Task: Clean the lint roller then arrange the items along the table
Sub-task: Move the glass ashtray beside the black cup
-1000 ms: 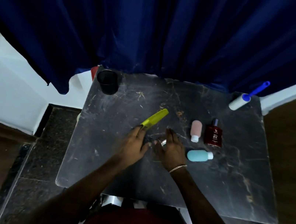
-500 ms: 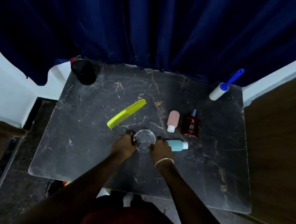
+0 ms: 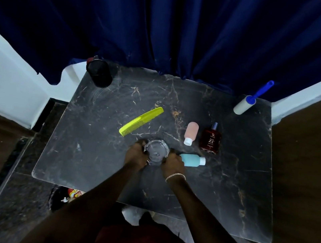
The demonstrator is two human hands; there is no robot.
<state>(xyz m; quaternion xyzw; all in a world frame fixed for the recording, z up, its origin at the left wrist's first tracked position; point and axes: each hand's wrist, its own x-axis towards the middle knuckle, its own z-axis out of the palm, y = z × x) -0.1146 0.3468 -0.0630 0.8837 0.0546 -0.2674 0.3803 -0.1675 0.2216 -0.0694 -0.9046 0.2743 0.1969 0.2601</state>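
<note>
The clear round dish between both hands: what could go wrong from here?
The left hand and right hand grip the clear round dish only by its sides; it may slip onto the dark marble table. The lying teal bottle is close beside the right hand; moving the dish rightward may knock it rolling. The white lint roller seems to overhang the far edge with its blue handle; a bump may tip it off.

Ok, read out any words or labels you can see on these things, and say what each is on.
"RED" above "ZX": label of the dark red bottle.
Emblem above and fine print below: too small to read.
Print on the colourful packet under the table: blurred.
No text seen on the pink bottle, teal bottle, yellow comb, lint roller, clear glass dish.
</note>
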